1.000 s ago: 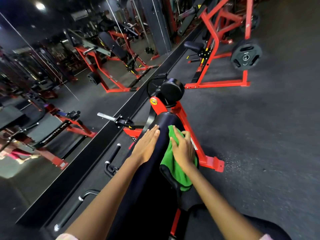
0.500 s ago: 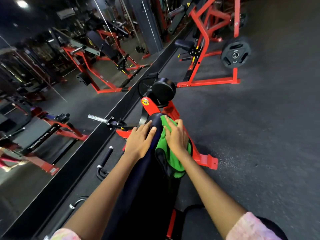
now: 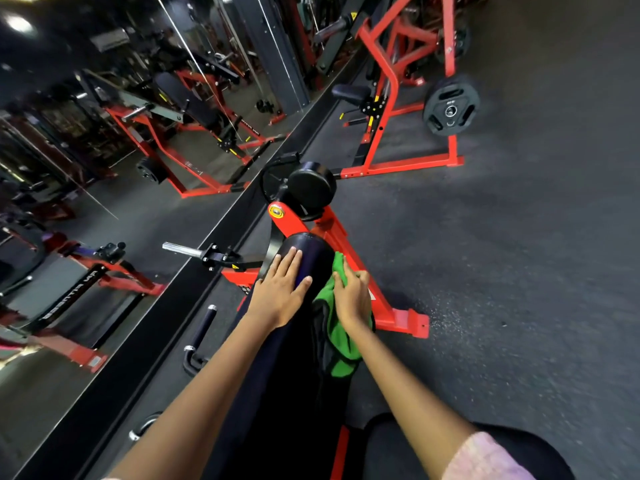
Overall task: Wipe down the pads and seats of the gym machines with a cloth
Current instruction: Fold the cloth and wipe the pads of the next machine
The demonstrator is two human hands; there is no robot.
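A long black pad (image 3: 313,258) of a red-framed machine (image 3: 332,233) runs away from me in the middle of the view. My left hand (image 3: 278,292) lies flat on the pad's top, fingers straight and spread toward its far end. My right hand (image 3: 351,297) presses a green cloth (image 3: 341,344) against the pad's right side, fingers laid over the cloth's upper fold. The cloth hangs down below the hand. A round black roller pad (image 3: 311,187) sits beyond the pad's far end.
A mirror wall (image 3: 104,202) runs along the left with a black base strip. A chrome weight peg (image 3: 181,250) and black handles (image 3: 201,334) stick out left of the pad. Another red machine (image 3: 388,109) with a weight plate (image 3: 450,110) stands ahead right. Dark rubber floor spreads right.
Both hands slid forward along the pad toward its far end. The cloth moved with the right hand, further round onto the pad's right side.
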